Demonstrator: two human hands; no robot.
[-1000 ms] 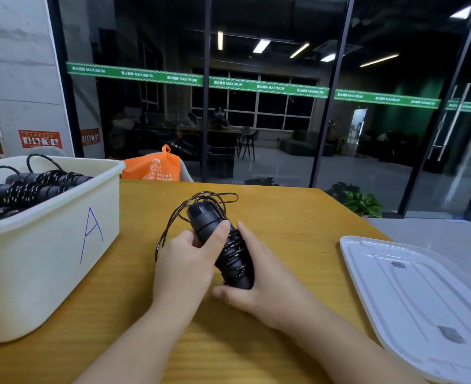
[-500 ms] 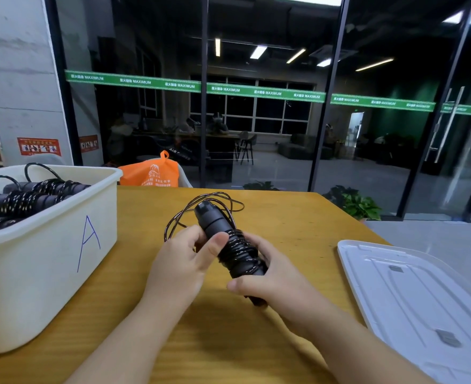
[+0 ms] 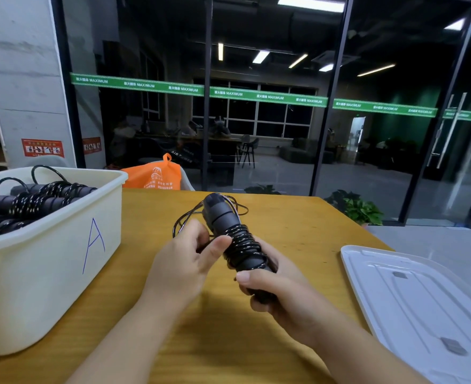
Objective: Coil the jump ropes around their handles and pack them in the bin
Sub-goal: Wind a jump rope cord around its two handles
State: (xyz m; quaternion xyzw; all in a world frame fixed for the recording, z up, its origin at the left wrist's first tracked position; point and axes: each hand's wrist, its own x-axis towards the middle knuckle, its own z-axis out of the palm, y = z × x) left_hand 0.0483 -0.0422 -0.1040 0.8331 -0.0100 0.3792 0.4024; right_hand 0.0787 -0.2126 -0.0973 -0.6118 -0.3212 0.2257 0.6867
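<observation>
The lower end of the black jump rope handles point(image 3: 230, 234) is gripped by the right hand point(image 3: 281, 289), whose fingers point(image 3: 249, 277) are curled around it with the thumb laid across the front. The left hand point(image 3: 184, 261) is closed on the bundle's left side, its thumb pressed against the wound black cord point(image 3: 244, 246) at mid-length. Whether one handle or two are held together cannot be told. The bundle is held above the middle of the wooden table point(image 3: 284, 217), its long axis tilted, the upper end pointing away toward the table's far edge and slightly left. Several turns of cord are wrapped around the middle, and a few loose loops point(image 3: 181, 220) hang off by the upper end. One white bin point(image 3: 48, 261), marked with a blue letter A, is seen at the table's left edge, with several coiled jump ropes point(image 3: 35, 200) already inside; their exact number cannot be counted. One white lid point(image 3: 422, 300) is laid flat at the table's right edge. One orange bag point(image 3: 154, 176) is seen beyond the far edge.
</observation>
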